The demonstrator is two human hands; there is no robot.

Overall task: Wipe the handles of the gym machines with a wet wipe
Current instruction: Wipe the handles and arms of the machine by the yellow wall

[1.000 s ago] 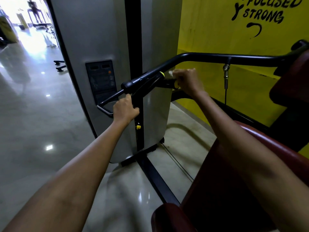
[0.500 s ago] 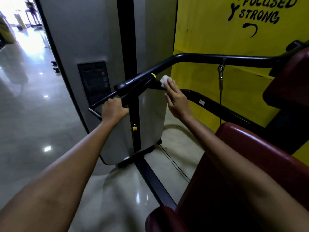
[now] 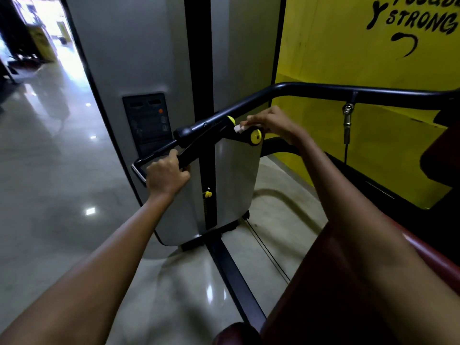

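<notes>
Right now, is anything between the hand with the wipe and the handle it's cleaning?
Nothing visible. The right hand presses the white wipe straight onto the black handle, beside its yellow end cap. The left hand grips a lower bar, off to the side.

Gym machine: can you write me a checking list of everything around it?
Surface: shiny pale floor, light reflections.
Job's things: white wet wipe pressed on the black handle with a yellow end cap.
Clutter: nothing seen.
Hands: left hand grips a lower black handle bar; right hand holds the wipe on the handle.
Cables: thin cable near the floor; metal clip hanging from the top bar.
Surroundings: grey weight tower, yellow wall with black lettering, dark red seat pad.
</notes>
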